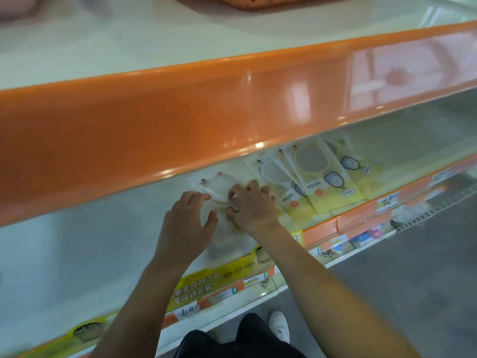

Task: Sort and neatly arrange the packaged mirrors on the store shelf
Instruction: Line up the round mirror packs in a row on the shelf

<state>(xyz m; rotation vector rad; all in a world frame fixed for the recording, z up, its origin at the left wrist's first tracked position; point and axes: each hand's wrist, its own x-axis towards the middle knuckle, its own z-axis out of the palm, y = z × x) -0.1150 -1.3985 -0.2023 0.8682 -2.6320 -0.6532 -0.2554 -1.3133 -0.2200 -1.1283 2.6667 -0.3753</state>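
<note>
Both hands on a pale mirror pack point(219, 187) on the shelf point(103, 244): left hand point(189, 215) pinching its edge, right hand point(251, 205) curled gripping it. Yellow mirror packs point(327, 187) just right.

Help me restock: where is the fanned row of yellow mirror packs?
In the head view, the yellow mirror packs lie flat on the lower shelf, right of both hands, under the orange shelf edge.

Single view only, head-worn wide-angle camera. Looked forward and steeply down from above orange shelf edge point(180, 120), close to it. Lower shelf point(77, 241) sat beneath that edge, near mid-frame. Floor point(413, 280) lay below-right of edge. Frame tilted, edge ran diagonally. No second view, nothing shared.
</note>
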